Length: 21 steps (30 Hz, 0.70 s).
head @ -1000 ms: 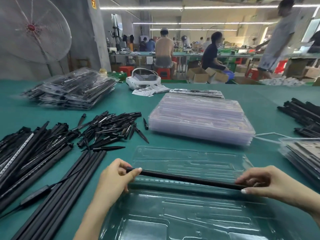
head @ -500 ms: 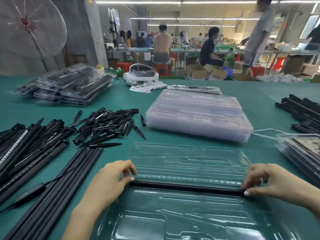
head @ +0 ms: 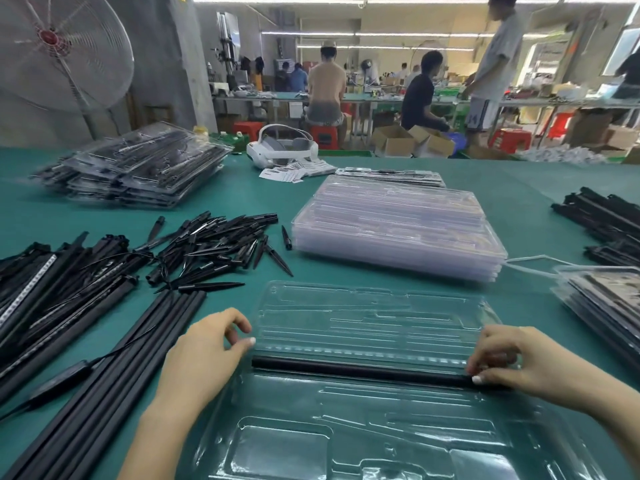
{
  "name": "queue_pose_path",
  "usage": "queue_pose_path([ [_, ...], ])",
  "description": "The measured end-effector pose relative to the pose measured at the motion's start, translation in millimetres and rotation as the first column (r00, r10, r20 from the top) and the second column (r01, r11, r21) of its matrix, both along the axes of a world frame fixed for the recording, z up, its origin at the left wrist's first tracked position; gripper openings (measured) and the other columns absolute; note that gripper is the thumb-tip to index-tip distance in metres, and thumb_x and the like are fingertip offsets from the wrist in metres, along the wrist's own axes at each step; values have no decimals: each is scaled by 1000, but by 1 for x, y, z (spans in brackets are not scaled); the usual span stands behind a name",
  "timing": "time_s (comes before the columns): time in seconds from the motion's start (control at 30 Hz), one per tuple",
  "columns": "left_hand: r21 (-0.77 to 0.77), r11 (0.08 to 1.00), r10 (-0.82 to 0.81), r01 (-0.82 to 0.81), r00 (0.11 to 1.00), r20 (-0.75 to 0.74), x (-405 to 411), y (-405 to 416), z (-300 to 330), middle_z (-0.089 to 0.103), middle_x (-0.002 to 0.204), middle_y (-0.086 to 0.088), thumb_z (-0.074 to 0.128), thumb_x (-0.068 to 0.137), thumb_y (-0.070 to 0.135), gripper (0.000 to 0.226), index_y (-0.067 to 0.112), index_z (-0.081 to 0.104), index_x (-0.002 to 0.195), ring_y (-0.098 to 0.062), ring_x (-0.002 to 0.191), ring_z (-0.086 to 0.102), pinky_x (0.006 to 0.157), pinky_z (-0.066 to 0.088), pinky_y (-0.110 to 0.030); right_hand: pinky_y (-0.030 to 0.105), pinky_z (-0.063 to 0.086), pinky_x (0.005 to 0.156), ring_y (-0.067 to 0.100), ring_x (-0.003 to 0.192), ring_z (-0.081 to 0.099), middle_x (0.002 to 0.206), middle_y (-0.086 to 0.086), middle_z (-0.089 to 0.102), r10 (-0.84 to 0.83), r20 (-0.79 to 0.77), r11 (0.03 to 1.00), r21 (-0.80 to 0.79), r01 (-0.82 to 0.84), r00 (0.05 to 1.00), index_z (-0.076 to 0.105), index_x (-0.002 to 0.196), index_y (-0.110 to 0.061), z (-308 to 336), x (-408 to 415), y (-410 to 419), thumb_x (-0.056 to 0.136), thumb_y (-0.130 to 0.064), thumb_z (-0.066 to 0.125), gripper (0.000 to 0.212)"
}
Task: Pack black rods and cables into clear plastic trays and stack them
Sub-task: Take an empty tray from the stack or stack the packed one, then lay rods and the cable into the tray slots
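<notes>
Head view, near: an open clear plastic clamshell tray [head: 374, 441] is lying on the green table [head: 519, 188] right in front of the person, lid half [head: 367, 320] folded out away from them.
Rod: one long black rod [head: 360, 371] is sitting across the tray along the hinge line, w/ its left end free and its right end under the right hand's fingers.
Left hand [head: 204, 355]: hovering at the tray's left edge, fingers loosely curled, thumb tip near the lid's corner; gripping nothing, just off the rod's left end.
Right hand [head: 512, 362]: fingers curled down, pinching/pressing the rod's right end into the tray.
Head view, left side: a row of long black rods [head: 104, 386] is lying parallel beside the tray; further left a heap of black bars w/ thin cables [head: 52, 285]; a black cable w/ an inline block [head: 59, 379] is trailing over them.
Spikes: a loose pile of short black pointed spikes [head: 214, 244] is sitting behind the rods.
Head view, mid: a stack of empty clear trays [head: 394, 226] is standing behind the open one, well apart from it.
Far left: a stack of packed trays [head: 138, 168] is sitting near the table's far edge.
Right edge: another packed tray [head: 602, 299] and more black rods [head: 602, 216].
Background: a white headset [head: 282, 148], a big standing fan [head: 59, 53], ppl working at far benches.
</notes>
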<state>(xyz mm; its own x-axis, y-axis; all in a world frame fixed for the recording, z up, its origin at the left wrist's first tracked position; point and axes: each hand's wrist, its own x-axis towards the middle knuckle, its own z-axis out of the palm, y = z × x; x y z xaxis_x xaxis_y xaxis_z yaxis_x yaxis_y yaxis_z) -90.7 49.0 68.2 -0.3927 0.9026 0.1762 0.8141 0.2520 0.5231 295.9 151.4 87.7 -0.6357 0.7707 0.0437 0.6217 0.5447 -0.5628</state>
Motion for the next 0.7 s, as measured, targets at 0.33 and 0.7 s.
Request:
queue_pose_path([
  [0.33, -55, 998, -35, 40, 996, 80, -6, 11, -9, 56, 81, 12, 63, 82, 52, 19, 38, 51, 82, -4, 70, 55, 58, 35, -26, 19, 42, 60, 8, 60, 50, 67, -6, 56, -12, 32, 998, 58, 10, 999, 70, 68, -34, -4, -7, -3, 74, -36, 79, 11],
  [0.7, -144, 976, 65, -162, 852, -519, -61, 96, -20, 49, 127, 5, 42, 97, 11, 33, 26, 48, 126, -16, 119, 40, 94, 26, -39, 19, 39, 62, 6, 63, 48, 66, -5, 53, -79, 101, 988, 138, 64, 992, 53, 61, -31, -18, -20, 1, 84, -48, 64, 31],
])
